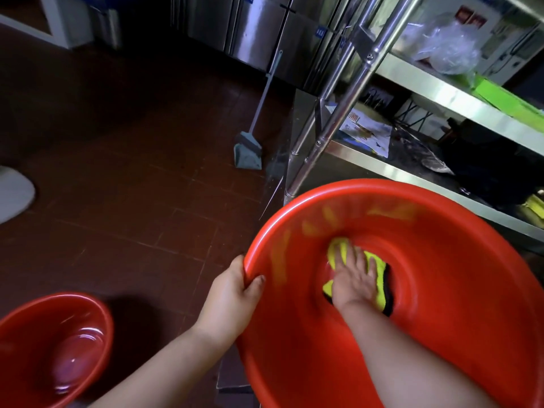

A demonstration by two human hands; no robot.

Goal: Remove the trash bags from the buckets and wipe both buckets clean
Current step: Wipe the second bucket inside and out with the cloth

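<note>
Glossy red bucket (441,290), bagless, tilts at near right; left hand (232,293) grips its rim, right hand (354,279) presses a yellow cloth (374,278) flat inside, seemingly blurred. Second red bucket (56,343) sits near left.

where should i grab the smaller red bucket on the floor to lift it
Take the smaller red bucket by its rolled rim, from above on the near side. It sits upright and open with nothing visible inside, so the rim is free, much as the left hand holds the big bucket.
</note>
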